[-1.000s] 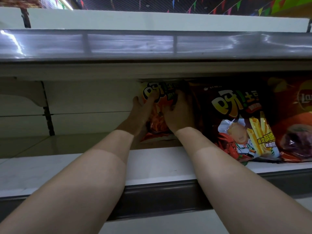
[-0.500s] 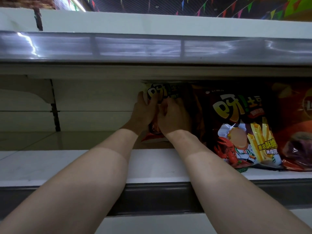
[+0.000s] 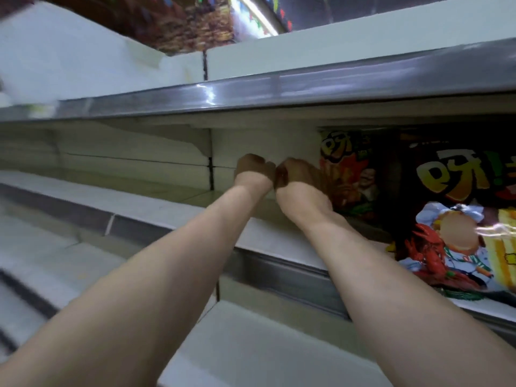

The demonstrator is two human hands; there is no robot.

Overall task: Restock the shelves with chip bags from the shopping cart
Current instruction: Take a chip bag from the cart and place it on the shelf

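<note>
Shelf (image 3: 167,210) board lying bare from left edge to hands, giving wide entry there. Upper shelf rail (image 3: 279,90) overhanging front edge, capping headroom. Orange chip bag (image 3: 349,174) standing just right of right hand (image 3: 298,177), blocking rightward reach. Dark chip bag (image 3: 446,219) filling right end up to front edge. Left hand (image 3: 254,170) sitting beside right hand, mid-shelf.
</note>
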